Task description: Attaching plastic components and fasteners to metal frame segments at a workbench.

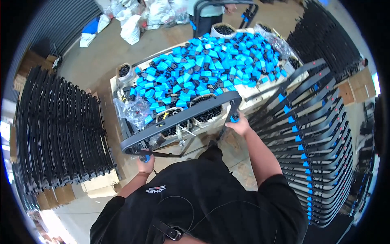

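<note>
A black U-shaped tubular frame (183, 114) hangs tilted in front of me, over the near edge of the table. My left hand (146, 164) is closed round its left leg at a blue plastic piece (145, 157). My right hand (239, 124) grips the right leg, close to another blue piece (235, 118). Behind the frame, a heap of blue and black plastic pieces (203, 65) covers the tabletop. Two open sacks of small black parts (206, 115) stand at the near edge, partly hidden by the frame. A wrench (181, 143) is below them.
Many stacked black frames (61, 126) stand on the left. On the right leans a row of frames with blue pieces (313, 154). Across the table (256, 90), a person (209, 18) holds a similar frame. White bags (158, 14) lie behind; clear plastic (136, 107) sits at the table's left.
</note>
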Demonstrator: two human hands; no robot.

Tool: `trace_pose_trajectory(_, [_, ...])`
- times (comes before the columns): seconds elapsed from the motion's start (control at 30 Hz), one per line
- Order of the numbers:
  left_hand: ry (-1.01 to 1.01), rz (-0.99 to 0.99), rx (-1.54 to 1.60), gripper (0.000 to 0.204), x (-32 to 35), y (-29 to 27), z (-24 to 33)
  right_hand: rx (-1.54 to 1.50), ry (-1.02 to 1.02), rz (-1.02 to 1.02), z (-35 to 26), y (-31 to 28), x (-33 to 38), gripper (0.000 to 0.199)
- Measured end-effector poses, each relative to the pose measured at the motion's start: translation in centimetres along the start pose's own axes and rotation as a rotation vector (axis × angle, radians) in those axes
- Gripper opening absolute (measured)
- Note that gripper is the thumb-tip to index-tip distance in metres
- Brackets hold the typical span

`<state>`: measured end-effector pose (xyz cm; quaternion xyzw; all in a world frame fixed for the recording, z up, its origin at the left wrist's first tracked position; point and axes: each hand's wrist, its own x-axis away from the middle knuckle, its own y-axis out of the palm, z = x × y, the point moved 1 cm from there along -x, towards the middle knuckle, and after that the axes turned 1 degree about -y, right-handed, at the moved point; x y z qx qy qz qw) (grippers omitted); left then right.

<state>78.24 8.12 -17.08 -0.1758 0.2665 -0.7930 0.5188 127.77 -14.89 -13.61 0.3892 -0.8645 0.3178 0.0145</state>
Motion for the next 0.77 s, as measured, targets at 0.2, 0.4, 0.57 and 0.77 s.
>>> trace_pose_trajectory(0.2, [-0.084, 0.079, 0.023, 0.034, 0.7, -0.3, -0.8, -0.738, -0.252, 0.496, -16.0, -5.7, 6.7, 0.025])
trace_pose_trajectory(0.4, [-0.232, 0.023, -0.091, 0.055, 1.5, -2.3, 0.1, -0.399, -0.828, -0.168, -38.6, 1.3, 2.5, 0.010])
trace_pose_trajectory(0.57, [-0.293, -0.096, -0.077, 0.051, -0.3, -3.6, 3.0, 0.275, -0.777, -0.162, -33.8, 11.4, -10.4, 0.027])
trace_pose_trajectory(0.77, [-0.137, -0.468, -0.477, 0.053, -5.6, -9.6, -2.4, 0.418, -0.538, -0.504, -34.1, 13.2, -10.7, 0.030])
